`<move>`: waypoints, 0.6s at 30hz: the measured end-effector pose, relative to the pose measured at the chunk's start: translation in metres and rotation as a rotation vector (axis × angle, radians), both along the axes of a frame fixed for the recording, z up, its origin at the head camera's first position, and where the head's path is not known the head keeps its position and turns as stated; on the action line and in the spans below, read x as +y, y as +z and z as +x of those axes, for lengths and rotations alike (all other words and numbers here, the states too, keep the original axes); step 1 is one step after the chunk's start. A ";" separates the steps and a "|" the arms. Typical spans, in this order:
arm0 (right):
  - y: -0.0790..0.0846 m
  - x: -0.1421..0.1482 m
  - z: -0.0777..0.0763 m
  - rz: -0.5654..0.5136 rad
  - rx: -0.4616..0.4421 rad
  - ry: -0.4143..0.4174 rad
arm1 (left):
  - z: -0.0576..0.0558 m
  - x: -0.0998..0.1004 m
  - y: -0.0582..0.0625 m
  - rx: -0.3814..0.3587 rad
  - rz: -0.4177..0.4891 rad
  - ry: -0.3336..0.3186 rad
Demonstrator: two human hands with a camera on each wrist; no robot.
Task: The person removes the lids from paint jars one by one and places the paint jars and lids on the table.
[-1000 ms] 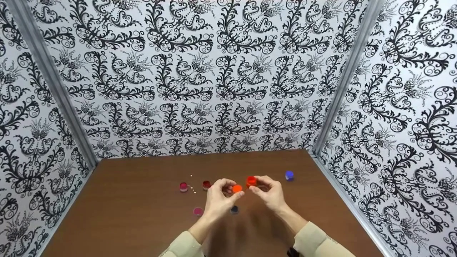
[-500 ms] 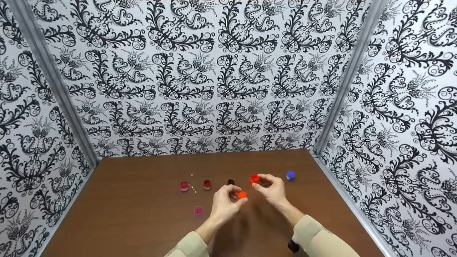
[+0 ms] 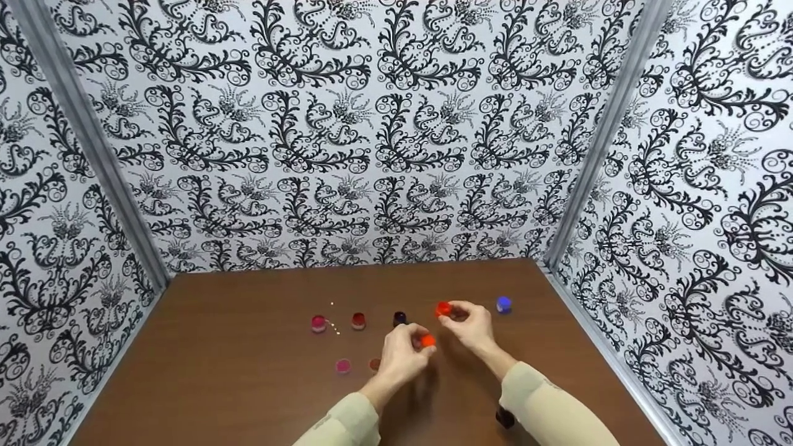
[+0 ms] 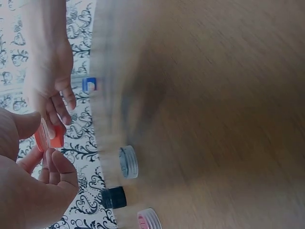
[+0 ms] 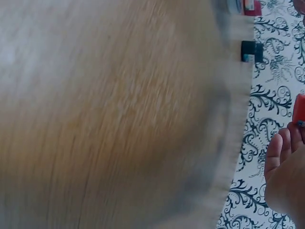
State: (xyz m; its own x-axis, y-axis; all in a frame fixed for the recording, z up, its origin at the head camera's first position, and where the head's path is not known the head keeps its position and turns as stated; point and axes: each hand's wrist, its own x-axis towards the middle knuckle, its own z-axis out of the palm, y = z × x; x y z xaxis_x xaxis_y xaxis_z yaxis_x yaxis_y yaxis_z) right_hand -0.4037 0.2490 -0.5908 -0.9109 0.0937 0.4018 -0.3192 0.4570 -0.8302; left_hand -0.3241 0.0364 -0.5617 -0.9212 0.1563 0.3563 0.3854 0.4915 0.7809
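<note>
My left hand [image 3: 404, 356] pinches an orange lid [image 3: 429, 341] between thumb and fingers, above the table. To its right and farther back, my right hand [image 3: 472, 328] holds a small open orange-red paint jar [image 3: 442, 308] by its side. Lid and jar are apart in the head view. Just beyond the left hand stands a black paint jar [image 3: 399, 318]. A dark lid [image 4: 127, 162] lies on the table in the left wrist view; the left hand hides it from the head camera. The right wrist view catches only part of the right hand [image 5: 290, 176] and the jar [image 5: 299, 109].
A dark red jar [image 3: 358, 321] and a pink jar [image 3: 318, 323] stand to the left, with small whitish specks [image 3: 333, 326] nearby. A pink lid [image 3: 343, 367] and a reddish-brown lid [image 3: 375, 364] lie nearer. At the right stands a blue jar [image 3: 503, 304]. Patterned walls enclose the brown table [image 3: 235, 371].
The left hand has moved right and slightly nearer with the orange lid, uncovering the black jar and reddish-brown lid. The right hand has shifted slightly right and away with the jar.
</note>
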 end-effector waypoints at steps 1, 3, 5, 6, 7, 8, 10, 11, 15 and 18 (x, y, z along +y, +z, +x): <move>-0.001 0.000 -0.002 0.015 -0.010 -0.002 | -0.001 0.002 -0.001 -0.002 -0.007 0.004; -0.003 0.000 -0.005 0.050 -0.028 -0.010 | -0.002 0.006 -0.005 -0.014 -0.016 0.005; -0.005 0.000 -0.008 0.086 -0.037 -0.011 | -0.003 0.010 -0.008 -0.022 -0.031 0.003; -0.007 0.000 -0.010 0.102 -0.043 -0.012 | -0.004 0.012 -0.010 -0.026 -0.041 0.003; -0.008 0.000 -0.011 0.117 -0.046 -0.011 | -0.004 0.014 -0.011 -0.028 -0.055 0.003; -0.010 0.000 -0.013 0.129 -0.052 -0.014 | -0.005 0.016 -0.013 -0.027 -0.073 0.003; -0.014 0.000 -0.016 0.153 -0.058 -0.022 | -0.006 0.019 -0.014 -0.022 -0.124 0.011; -0.015 0.000 -0.018 0.163 -0.069 -0.029 | -0.006 0.020 -0.014 -0.014 -0.153 0.018; -0.022 -0.001 -0.023 0.222 -0.076 -0.047 | -0.007 0.023 -0.013 0.044 -0.288 0.049; -0.026 -0.003 -0.025 0.274 -0.099 -0.055 | -0.008 0.022 -0.016 0.108 -0.396 0.079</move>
State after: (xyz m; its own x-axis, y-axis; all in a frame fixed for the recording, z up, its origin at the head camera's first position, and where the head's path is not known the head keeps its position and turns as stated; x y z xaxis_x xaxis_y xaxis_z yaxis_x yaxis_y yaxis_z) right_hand -0.4291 0.2461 -0.6166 -0.9435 0.0439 0.3284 -0.2116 0.6827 -0.6993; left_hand -0.3320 0.0588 -0.5775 -0.8964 0.2313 0.3782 0.4041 0.7769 0.4828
